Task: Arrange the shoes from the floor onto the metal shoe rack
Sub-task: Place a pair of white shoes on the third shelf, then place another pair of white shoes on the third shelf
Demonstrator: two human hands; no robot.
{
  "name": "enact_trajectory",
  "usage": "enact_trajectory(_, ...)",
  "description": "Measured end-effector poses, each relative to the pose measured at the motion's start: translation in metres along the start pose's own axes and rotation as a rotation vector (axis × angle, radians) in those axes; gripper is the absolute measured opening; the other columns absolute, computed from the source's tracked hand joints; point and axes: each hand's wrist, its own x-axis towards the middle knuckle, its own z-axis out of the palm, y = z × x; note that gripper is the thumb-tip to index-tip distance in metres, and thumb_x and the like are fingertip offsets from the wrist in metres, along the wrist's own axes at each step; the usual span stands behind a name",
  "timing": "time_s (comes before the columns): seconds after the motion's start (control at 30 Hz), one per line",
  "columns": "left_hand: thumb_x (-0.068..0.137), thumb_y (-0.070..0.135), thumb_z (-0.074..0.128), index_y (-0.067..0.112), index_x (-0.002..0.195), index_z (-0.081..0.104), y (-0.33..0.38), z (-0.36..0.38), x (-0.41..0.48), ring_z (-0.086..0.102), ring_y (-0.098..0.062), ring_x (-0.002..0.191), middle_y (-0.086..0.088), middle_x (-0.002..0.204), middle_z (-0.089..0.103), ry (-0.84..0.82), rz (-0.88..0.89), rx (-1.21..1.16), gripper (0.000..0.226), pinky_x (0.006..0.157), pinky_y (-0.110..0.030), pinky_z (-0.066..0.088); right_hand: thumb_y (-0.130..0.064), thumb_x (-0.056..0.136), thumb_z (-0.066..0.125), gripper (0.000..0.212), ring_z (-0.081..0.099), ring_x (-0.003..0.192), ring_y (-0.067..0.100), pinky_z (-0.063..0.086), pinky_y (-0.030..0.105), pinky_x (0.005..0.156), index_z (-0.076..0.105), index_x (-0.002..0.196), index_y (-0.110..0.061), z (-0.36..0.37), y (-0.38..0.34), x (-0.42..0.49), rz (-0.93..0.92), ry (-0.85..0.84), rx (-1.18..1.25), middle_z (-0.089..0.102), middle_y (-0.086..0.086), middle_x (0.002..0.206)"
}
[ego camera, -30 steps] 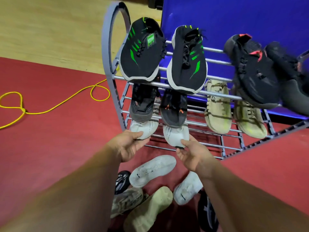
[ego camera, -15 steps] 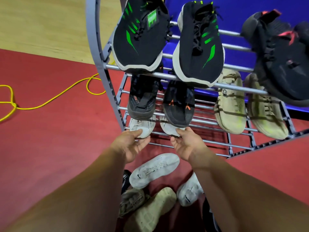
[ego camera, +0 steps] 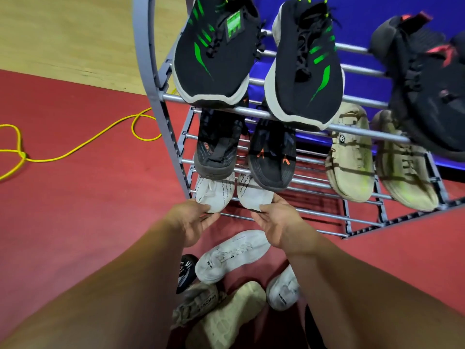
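Note:
A grey metal shoe rack point(ego camera: 148, 71) stands ahead with three shelves. Two white shoes lie toe-forward on the bottom shelf. My left hand point(ego camera: 191, 222) pinches the toe of the left white shoe point(ego camera: 214, 192). My right hand point(ego camera: 276, 220) pinches the toe of the right white shoe point(ego camera: 254, 195). Black-and-green sneakers point(ego camera: 216, 54) sit on the top shelf, dark sneakers point(ego camera: 219, 149) and beige shoes point(ego camera: 352, 154) on the middle shelf. More shoes lie on the red floor below my hands: a white sneaker point(ego camera: 231, 255), another white one point(ego camera: 284, 288), and a beige pair point(ego camera: 226, 316).
A yellow cable point(ego camera: 75, 149) loops over the red floor left of the rack. A blue wall point(ego camera: 377, 11) stands behind the rack. Black-and-red sneakers point(ego camera: 427, 84) fill the top shelf's right end. A black shoe point(ego camera: 186, 270) lies by my left forearm.
The view has closed in on the rack. Both hands have stayed at the toes of the two white shoes on the bottom shelf, and the shoes sit slightly further in.

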Motion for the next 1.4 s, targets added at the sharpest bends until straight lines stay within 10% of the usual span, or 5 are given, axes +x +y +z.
enact_trajectory(0.53, 0.101, 0.0, 0.054, 0.002, 0.131, 0.055, 0.009, 0.012, 0.016, 0.069, -0.023, 0.101, -0.015, 0.12, 0.069, 0.029, -0.001, -0.032, 0.03, 0.071, -0.03, 0.064, 0.011, 0.097, 0.046, 0.059, 0.073, 0.103, 0.024, 0.06, 0.03, 0.079, 0.053, 0.141, -0.027, -0.001, 0.01, 0.006, 0.007, 0.0, 0.062, 0.072, 0.007, 0.119)
enact_trajectory(0.87, 0.094, 0.027, 0.062, 0.006, 0.127, 0.056, 0.035, -0.012, -0.029, 0.047, -0.022, 0.061, -0.021, 0.109, 0.061, 0.123, -0.055, 1.261, 0.04, 0.057, -0.031, 0.045, -0.015, 0.096, 0.062, 0.011, 0.06, 0.111, 0.029, 0.056, 0.036, 0.079, 0.065, 0.106, -0.011, -0.017, -0.014, -0.043, 0.102, 0.083, -0.314, 0.059, 0.01, 0.129)
enact_trajectory(1.1, 0.093, 0.037, 0.063, 0.01, 0.125, 0.057, 0.051, -0.008, -0.11, 0.067, -0.028, 0.085, -0.015, 0.119, 0.064, 0.132, 0.012, 1.365, 0.043, 0.079, -0.039, 0.058, -0.018, 0.096, 0.062, 0.025, 0.061, 0.104, 0.033, 0.056, 0.043, 0.079, 0.05, 0.117, -0.01, -0.037, -0.024, -0.104, 0.154, 0.12, -0.313, 0.057, 0.018, 0.126)
enact_trajectory(1.4, 0.096, 0.031, 0.06, 0.007, 0.122, 0.059, 0.047, 0.015, -0.23, 0.057, -0.026, 0.072, -0.011, 0.117, 0.063, 0.165, 0.176, 1.389, 0.035, 0.067, -0.034, 0.051, -0.02, 0.1, 0.056, 0.039, 0.059, 0.117, 0.038, 0.054, 0.046, 0.085, 0.052, 0.138, -0.01, -0.054, -0.05, -0.207, 0.018, 0.029, -0.243, 0.056, 0.021, 0.137)
